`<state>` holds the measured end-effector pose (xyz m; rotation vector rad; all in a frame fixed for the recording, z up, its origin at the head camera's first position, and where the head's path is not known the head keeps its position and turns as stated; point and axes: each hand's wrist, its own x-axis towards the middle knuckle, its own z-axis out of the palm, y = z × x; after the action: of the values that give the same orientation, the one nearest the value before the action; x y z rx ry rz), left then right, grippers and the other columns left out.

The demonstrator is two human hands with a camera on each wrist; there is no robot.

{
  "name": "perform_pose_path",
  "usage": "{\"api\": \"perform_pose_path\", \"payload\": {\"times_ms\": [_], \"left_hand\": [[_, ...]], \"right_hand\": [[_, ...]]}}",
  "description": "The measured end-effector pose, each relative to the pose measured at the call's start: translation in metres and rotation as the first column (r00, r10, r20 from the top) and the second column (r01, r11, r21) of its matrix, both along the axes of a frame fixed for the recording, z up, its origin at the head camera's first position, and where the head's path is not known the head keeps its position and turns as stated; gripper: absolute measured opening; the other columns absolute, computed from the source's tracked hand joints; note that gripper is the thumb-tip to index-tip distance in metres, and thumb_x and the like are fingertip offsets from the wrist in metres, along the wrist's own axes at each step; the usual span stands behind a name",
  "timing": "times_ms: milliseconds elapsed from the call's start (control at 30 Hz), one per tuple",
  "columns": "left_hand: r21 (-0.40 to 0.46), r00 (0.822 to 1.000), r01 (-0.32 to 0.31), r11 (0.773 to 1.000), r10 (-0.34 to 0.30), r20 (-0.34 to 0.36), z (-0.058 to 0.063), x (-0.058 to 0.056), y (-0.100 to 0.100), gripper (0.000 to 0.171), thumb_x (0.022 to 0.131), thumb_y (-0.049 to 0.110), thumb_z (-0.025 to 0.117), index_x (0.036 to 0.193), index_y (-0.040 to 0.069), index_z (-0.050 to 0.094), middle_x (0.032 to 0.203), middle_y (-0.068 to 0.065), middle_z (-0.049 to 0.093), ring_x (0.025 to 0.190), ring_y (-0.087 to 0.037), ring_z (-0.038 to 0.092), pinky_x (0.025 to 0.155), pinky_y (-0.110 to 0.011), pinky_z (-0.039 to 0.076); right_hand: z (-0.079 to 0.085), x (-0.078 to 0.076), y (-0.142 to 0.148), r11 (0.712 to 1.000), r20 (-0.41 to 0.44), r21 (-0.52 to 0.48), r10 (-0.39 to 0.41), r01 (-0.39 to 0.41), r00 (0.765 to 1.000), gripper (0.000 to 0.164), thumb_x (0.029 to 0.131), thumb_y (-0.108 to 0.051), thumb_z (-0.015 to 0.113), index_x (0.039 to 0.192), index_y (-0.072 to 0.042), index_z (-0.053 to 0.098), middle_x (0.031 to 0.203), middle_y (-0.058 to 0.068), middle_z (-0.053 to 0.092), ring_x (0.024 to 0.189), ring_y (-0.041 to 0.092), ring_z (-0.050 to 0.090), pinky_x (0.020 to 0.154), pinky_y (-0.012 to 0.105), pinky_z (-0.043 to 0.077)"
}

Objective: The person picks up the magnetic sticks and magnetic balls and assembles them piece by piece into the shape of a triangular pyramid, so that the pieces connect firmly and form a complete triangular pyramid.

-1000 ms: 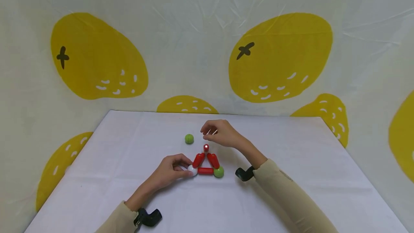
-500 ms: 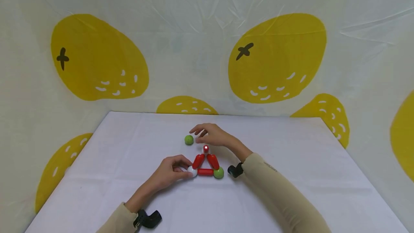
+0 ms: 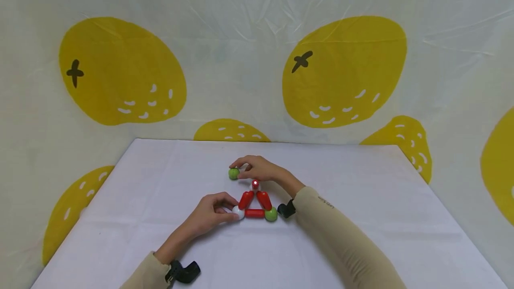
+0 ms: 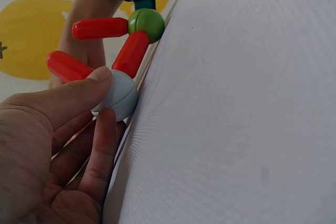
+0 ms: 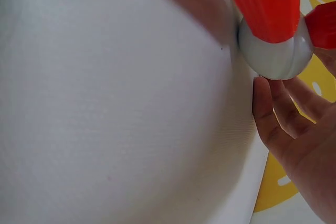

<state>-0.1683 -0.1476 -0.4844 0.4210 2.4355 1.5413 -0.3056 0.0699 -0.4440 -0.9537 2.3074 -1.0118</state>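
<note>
At the table's middle, red rods and balls form a triangle. My left hand (image 3: 214, 211) pinches the white ball (image 4: 122, 95) at its near left corner between thumb and fingers. A red rod (image 3: 254, 213) joins it to a green ball (image 3: 271, 214) at the near right corner. Other red rods (image 4: 68, 66) jut from these balls with free ends. At the far corner, a second white ball (image 5: 278, 59) bears a red rod pointing up. Behind the triangle, my right hand (image 3: 257, 168) pinches a loose green ball (image 3: 234, 173), hidden in the right wrist view.
A white cloth covers the table (image 3: 361, 182). Behind it hangs a pale backdrop (image 3: 233, 57) printed with large yellow fruit. Each wrist wears a black camera (image 3: 287, 209). The right forearm (image 3: 345, 240) passes to the right of the triangle.
My right hand has moved left and slightly down to the loose green ball, and its fingertips have come round it. My left hand stays on the white ball.
</note>
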Motion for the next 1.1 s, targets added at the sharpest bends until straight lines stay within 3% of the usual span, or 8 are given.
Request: {"api": "perform_pose_path", "payload": {"times_ms": [300,433,833,1100], "left_hand": [[0.005,1.0,-0.003,1.0,0.003,0.0,0.0,0.0,-0.001,0.03,0.086,0.026,0.085,0.111,0.014,0.075,0.11,-0.004,0.075,0.095,-0.012,0.07,0.079,-0.019,0.057],[0.005,1.0,-0.002,1.0,0.002,-0.003,-0.001,0.0,-0.001,0.03,0.085,0.026,0.086,0.111,0.015,0.075,0.109,-0.004,0.075,0.095,-0.012,0.07,0.079,-0.019,0.057],[0.005,0.999,-0.016,1.0,0.016,0.031,0.001,0.002,0.0,0.03,0.085,0.029,0.086,0.11,0.016,0.075,0.11,-0.003,0.075,0.097,-0.016,0.069,0.079,-0.019,0.056],[-0.01,1.0,-0.009,1.0,0.009,0.009,0.002,0.0,0.0,0.029,0.085,0.028,0.086,0.11,0.016,0.075,0.11,-0.002,0.075,0.096,-0.015,0.069,0.079,-0.02,0.057]], "right_hand": [[-0.003,0.001,-0.003,0.996,0.003,0.027,-0.082,0.081,0.997,0.027,0.096,-0.022,0.073,0.123,-0.021,0.071,0.123,-0.004,0.073,0.108,0.018,0.069,0.091,0.03,0.057],[-0.003,0.002,-0.003,0.995,-0.001,0.017,-0.094,0.094,0.996,0.025,0.096,-0.019,0.073,0.121,-0.019,0.072,0.12,-0.002,0.074,0.109,0.018,0.068,0.096,0.032,0.056],[0.005,0.004,0.009,0.986,-0.025,-0.115,-0.126,0.122,0.992,0.026,0.095,-0.019,0.074,0.12,-0.013,0.071,0.12,0.007,0.074,0.109,0.024,0.07,0.095,0.033,0.057],[0.02,0.016,0.021,0.972,-0.006,-0.189,-0.147,0.143,0.989,0.027,0.095,-0.017,0.074,0.121,-0.012,0.071,0.121,0.007,0.072,0.111,0.026,0.069,0.096,0.035,0.058]]}}
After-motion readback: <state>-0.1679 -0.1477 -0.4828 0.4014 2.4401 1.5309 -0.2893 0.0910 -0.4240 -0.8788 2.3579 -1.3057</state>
